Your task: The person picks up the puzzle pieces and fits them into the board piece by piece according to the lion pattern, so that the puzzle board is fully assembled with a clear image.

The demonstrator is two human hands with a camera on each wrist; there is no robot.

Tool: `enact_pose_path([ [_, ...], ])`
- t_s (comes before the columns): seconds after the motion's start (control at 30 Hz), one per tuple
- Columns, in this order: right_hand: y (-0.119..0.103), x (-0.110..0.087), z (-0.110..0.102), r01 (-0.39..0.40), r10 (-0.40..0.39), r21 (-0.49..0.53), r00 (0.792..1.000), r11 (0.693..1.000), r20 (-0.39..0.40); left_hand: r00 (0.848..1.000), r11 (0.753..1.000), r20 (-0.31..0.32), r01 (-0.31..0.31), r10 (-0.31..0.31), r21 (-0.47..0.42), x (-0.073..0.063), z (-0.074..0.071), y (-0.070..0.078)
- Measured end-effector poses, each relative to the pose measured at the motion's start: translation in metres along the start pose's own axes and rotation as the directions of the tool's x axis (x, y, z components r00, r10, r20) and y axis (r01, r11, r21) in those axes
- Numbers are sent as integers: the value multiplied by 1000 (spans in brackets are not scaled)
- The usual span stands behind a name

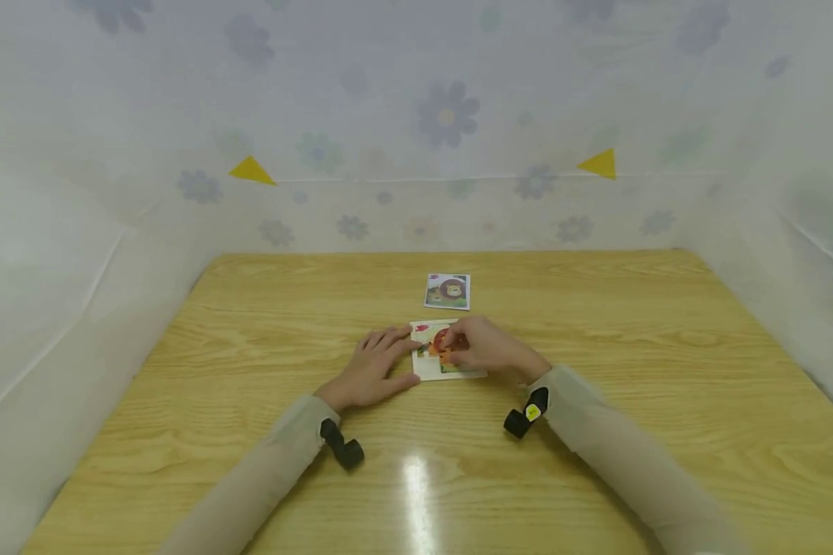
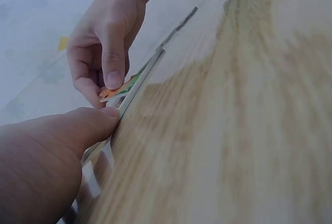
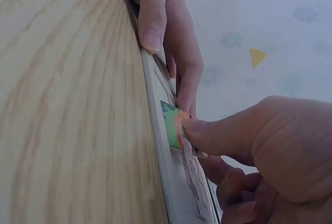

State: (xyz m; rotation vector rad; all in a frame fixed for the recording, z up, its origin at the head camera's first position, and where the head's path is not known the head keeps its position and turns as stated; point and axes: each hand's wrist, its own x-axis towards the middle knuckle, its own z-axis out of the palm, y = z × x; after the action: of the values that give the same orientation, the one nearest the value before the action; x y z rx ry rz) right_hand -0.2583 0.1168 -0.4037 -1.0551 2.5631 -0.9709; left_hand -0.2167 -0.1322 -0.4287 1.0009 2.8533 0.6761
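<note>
A white-rimmed jigsaw puzzle board (image 1: pixel 426 371) lies flat on the table, partly filled with coloured pieces. Spread fingers of my left hand (image 1: pixel 373 371) rest along the board's left side, its thumb touching the near left corner. Over the right half of the board, my right hand (image 1: pixel 489 345) pinches a puzzle piece (image 3: pixel 173 130) between thumb and fingers. Green and orange show on that piece, and in the right wrist view it stands tilted up from the board. The right hand hides part of the puzzle in the head view.
Just beyond the board lies a square picture card (image 1: pixel 447 291) with a lion on it. The wood-grain table (image 1: pixel 264 324) is enclosed by pale flowered sheeting (image 1: pixel 389 100) at the back and sides. Two yellow triangles (image 1: pixel 253 170) mark the back sheet.
</note>
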Motion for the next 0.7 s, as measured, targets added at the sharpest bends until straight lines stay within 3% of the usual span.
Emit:
enact_pose_path([
  [0.43,-20,20,15,32,-31,-25,999,999,12,1000,1000,-17,-5,5,-20,-1,0,3],
  [0.7,-20,19,19,33,-33,-9,998,999,-45,1000,1000,-18,-8,7,-20,0,0,3],
])
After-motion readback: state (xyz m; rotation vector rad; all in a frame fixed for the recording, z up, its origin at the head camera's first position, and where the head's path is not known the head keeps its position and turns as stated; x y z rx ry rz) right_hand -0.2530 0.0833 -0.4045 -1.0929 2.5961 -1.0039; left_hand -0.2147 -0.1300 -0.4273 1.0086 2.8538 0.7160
